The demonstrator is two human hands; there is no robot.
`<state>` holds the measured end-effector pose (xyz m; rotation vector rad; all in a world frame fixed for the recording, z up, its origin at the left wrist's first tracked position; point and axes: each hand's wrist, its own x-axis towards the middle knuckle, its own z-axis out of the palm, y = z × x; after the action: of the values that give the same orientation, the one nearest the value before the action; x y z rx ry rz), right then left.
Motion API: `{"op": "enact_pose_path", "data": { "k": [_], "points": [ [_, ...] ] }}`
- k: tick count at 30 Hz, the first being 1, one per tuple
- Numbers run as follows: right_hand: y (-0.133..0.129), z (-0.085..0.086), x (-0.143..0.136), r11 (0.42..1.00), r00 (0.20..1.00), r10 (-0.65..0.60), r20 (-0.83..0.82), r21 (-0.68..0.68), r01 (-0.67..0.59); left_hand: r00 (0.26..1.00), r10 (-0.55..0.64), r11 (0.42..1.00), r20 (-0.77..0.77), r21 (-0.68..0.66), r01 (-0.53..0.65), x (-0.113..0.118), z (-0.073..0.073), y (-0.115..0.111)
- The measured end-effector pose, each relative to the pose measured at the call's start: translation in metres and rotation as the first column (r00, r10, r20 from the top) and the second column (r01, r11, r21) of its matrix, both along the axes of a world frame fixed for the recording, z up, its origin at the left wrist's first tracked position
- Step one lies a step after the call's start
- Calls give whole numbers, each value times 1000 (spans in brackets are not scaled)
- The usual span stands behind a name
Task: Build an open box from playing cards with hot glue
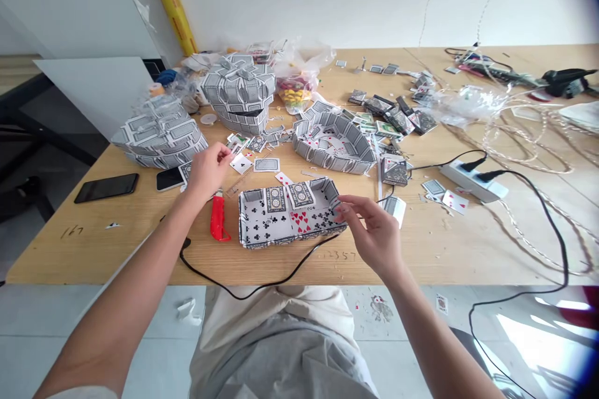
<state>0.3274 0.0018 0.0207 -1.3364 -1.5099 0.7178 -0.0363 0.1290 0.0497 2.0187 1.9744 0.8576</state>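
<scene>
A rectangular open box made of playing cards (276, 230) sits near the table's front edge, and two patterned cards lie across its back wall. At its right end, the thumb and fingers of my right hand (377, 234) pinch the wall. My left hand (209, 168) is beyond the box on the left, fingertips pressed together over loose playing cards (241, 163). Whether a card is between those fingertips I cannot make out. A face-down card (266, 164) lies just right of them. Below my left hand is a red-handled utility knife (218, 218).
Behind stand a heart-shaped card tray (334, 153) and two lidded card baskets (241, 90) (159, 137). Phones (107, 187) lie left. Card boxes (397, 118), a power strip (475, 181) and rope (524, 143) are on the right. A black cable (262, 292) loops along the front edge.
</scene>
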Motion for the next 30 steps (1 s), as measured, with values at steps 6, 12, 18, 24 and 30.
{"op": "enact_pose_path", "data": {
  "k": [6,12,18,24,30],
  "points": [
    [-25,22,-37,977,966,197,-170,-48,-208,830,-198,963,521,-57,265,31,30,-109],
    [-46,25,-65,603,559,197,-806,-349,-717,705,-447,864,551,61,500,53,11,-201],
    [-72,0,-91,605,411,29,-911,-311,-733,741,-376,912,556,79,403,56,-16,-226],
    [-85,-15,-96,659,455,-1,-890,-343,-670,950,-69,997,304,-14,77,28,-26,-242],
    [-92,-28,-69,724,616,150,-773,-338,-601,774,575,726,-264,-272,-632,-48,-26,-214]
  ]
}}
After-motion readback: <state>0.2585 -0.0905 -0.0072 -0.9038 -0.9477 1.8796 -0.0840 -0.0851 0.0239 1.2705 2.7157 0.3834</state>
